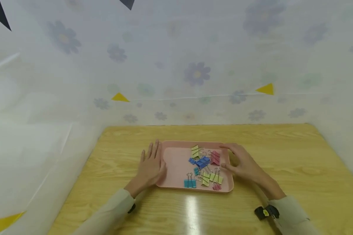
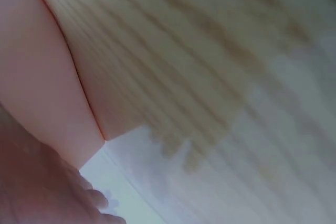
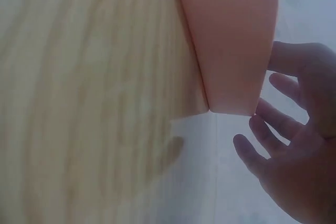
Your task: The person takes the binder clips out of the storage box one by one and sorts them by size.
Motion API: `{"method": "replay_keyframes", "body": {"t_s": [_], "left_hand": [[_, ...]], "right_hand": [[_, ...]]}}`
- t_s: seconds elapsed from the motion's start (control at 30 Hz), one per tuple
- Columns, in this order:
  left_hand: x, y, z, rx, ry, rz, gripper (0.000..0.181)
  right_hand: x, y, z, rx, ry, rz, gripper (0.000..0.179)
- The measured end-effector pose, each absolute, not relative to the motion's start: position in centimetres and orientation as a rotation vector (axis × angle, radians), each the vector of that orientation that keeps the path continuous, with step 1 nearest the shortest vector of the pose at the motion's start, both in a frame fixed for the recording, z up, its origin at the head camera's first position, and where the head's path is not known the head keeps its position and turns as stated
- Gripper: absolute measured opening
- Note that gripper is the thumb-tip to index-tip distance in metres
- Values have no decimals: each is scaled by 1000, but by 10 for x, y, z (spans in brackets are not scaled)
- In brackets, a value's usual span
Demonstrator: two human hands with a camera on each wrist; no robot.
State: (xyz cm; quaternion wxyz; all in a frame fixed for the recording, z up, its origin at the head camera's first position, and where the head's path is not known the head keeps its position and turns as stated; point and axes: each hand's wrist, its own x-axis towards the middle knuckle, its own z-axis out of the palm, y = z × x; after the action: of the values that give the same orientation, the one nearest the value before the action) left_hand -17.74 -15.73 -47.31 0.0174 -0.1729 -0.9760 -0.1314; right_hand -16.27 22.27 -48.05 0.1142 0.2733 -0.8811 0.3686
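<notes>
A pink rectangular tray [image 1: 174,164] lies on the wooden table, with several binder clips in its middle and right part. Among them are a blue clip [image 1: 202,162], a red clip [image 1: 215,158], a teal clip [image 1: 190,183] and a yellow-green clip [image 1: 195,152]. Along the tray's left side my left hand [image 1: 149,169] rests with straight fingers pointing away. My right hand [image 1: 243,164] is at the right side, thumb and fingers apart around the rim. In the right wrist view, its loosely bent fingers are spread beside the tray's outer wall [image 3: 228,45]. Neither hand holds a clip.
The wooden table [image 1: 288,163] extends on both sides of the tray and in front of it. A pale flower-patterned sheet [image 1: 170,81] stands behind the table and at its sides. Yellow triangles [image 1: 266,89] mark the sheet. A black strap [image 1: 267,212] is on the right wrist.
</notes>
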Motion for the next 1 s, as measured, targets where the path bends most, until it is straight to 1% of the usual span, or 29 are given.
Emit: {"method": "replay_keyframes", "body": {"t_s": [0.17, 0.4, 0.6, 0.8, 1.0], "left_hand": [[-176, -164, -472, -640, -3039, -384, 68], [-176, -168, -477, -626, -3001, -323, 67], [-179, -167, -476, -627, -2994, -264, 66], [-181, -170, -476, -633, -2979, -302, 64], [-182, -168, -474, -608, -2978, -236, 62]], "right_hand": [[-173, 222, -488, 870, -2562, 1049, 65], [-184, 216, -501, 959, -2593, 1058, 62], [-187, 210, -502, 950, -2628, 1016, 60], [-187, 203, -499, 889, -2702, 927, 59], [-185, 203, -492, 860, -2688, 1034, 59]]}}
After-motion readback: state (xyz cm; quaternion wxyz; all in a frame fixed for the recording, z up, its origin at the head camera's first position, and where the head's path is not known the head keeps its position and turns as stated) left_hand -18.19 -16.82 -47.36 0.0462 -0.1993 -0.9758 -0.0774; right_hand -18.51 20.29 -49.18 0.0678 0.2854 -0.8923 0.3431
